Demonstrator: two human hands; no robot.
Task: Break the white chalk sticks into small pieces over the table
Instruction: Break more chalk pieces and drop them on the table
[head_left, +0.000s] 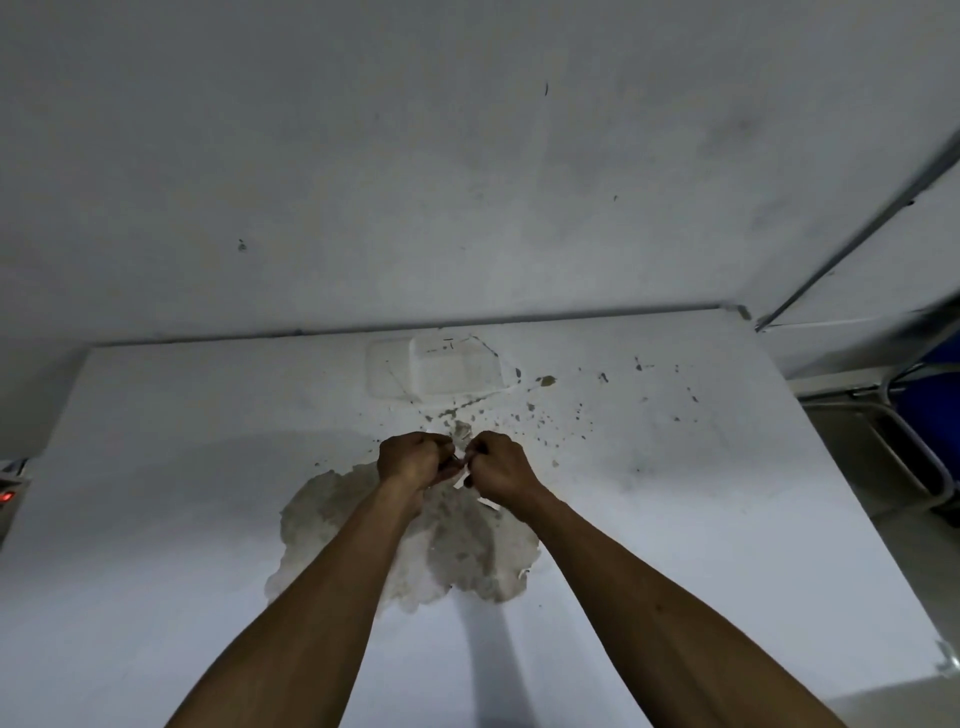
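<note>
Where the left hand (413, 460) and right hand (501, 470) meet over the worn white table (675, 519), fingers curled and pinching a barely visible thin white chalk stick (459, 483), I judge a snap is underway; the next move needs a sharp bend.

No text, label, brand, number or sign can be read anywhere in view. The clear plastic box (441, 366) at the back of the surface (675, 493) carries a few small dark marks, too small and blurred to tell as writing. The device (10, 491) at the left edge shows only a red light, with no legible characters on it.
</note>
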